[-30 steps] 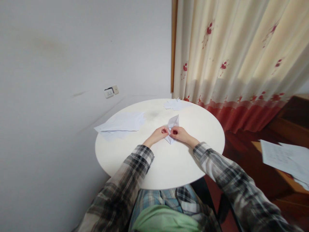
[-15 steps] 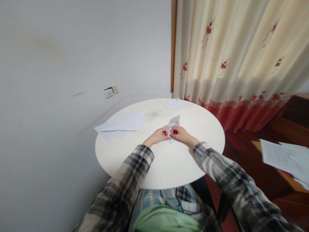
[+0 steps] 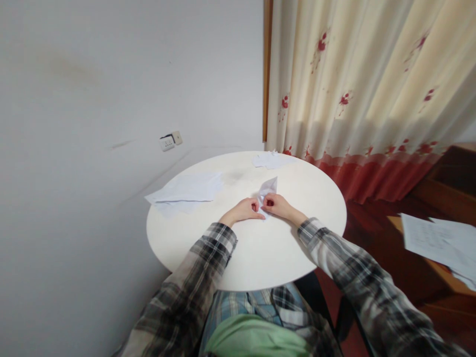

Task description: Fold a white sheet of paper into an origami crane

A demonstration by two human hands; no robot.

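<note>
A small folded piece of white paper (image 3: 268,186) lies on the round white table between my hands, its pointed far end sticking up beyond my fingers. My left hand (image 3: 246,209) grips its left side, with thumb and fingers curled in at the near part. From the right, my right hand (image 3: 278,205) pinches the same paper, fingertips bent down onto it. The two hands almost meet. My fingers hide the middle of the folds.
The round white table (image 3: 256,258) stands by a wall with a socket (image 3: 167,143). Paper sheets (image 3: 186,188) are stacked at its left, and paper scraps (image 3: 273,159) lie at the far edge. A curtain (image 3: 353,99) hangs behind. More written sheets (image 3: 435,238) rest at the right.
My left thumb has shifted slightly toward me and to the right along the paper's near end. My right hand and the paper stay almost in place.
</note>
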